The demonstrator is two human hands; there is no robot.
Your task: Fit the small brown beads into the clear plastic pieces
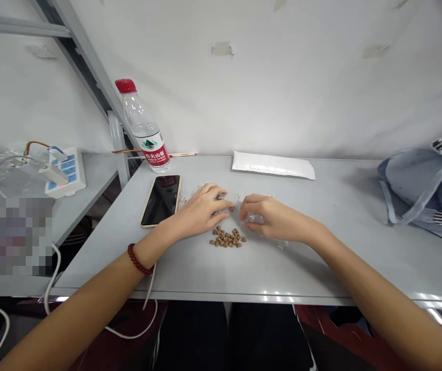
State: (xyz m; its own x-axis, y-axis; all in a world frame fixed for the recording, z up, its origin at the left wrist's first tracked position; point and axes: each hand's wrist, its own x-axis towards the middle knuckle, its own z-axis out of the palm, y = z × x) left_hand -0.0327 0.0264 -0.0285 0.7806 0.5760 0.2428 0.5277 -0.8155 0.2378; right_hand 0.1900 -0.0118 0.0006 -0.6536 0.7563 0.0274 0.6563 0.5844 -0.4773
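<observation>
Brown pellets (pixel 226 238), piled just below left hand (pixel 201 208) and right hand (pixel 278 216), both hands gripping clear plastic (pixel 254 219)

L hand (pixel 201 210), R hand (pixel 277 216) on clear plastic (pixel 254 218) (brown pellets (pixel 226 238) nearby).

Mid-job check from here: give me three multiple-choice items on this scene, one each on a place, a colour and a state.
1. Where is the pile of brown pellets?
A) On the striped cloth bag
B) On the table, just below the left hand and right hand
C) Beside the power strip

2. What colour is the cap of the water bottle?
A) Blue
B) White
C) Red

3. How does the phone lie?
A) Face-down
B) Face-up, screen dark
C) Face-up, screen lit

Answers:
1. B: the pellets sit on the tabletop under the hands.
2. C: the cap on top is red.
3. B: its dark glass faces up.
</observation>
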